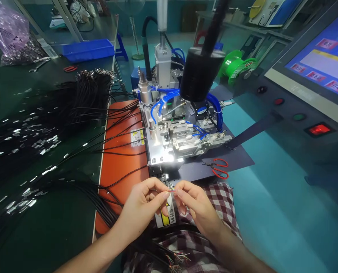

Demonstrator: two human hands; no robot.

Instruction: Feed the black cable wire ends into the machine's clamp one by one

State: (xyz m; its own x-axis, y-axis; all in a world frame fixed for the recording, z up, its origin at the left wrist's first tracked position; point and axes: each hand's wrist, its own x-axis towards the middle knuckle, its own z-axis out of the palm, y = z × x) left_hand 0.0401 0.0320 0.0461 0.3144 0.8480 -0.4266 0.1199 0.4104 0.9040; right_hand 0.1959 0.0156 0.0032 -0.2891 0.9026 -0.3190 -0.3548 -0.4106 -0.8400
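Far-left bench: A pink plastic bag (10, 32) of small metal parts is set at the back of the dark green bench (69, 231), with an open-ended wrench (38, 65) just beside it.
Tray and tool: A blue tray (89, 50) is placed at the bench's back edge; red-handled cutters (70, 68) are laid near it.
Black cables (91, 93): Many are heaped across the bench, bright pieces scattered among them; several are stretched over the orange board (118, 151) to the machine.
Left hand (146, 201): The grip is pinched, thin wires (171, 190) being held between thumb and index finger.
Thin wires: They are held between both hands, in front of the machine's near end and above the lap.
Lap: Cable ends with coloured strands (177, 258) are rested on checked fabric (218, 201).
Machine (183, 146): Metal cylinders and blue tubing (219, 113) are mounted on it.
Right hand (197, 201): The grip is closed on the same wires by the fingertips.
Right side: Red-handled snips (220, 169) are laid on the dark plate (238, 162); a green spool (233, 67) is seen behind; on the control panel (308, 94), a red switch (319, 129) is lit.
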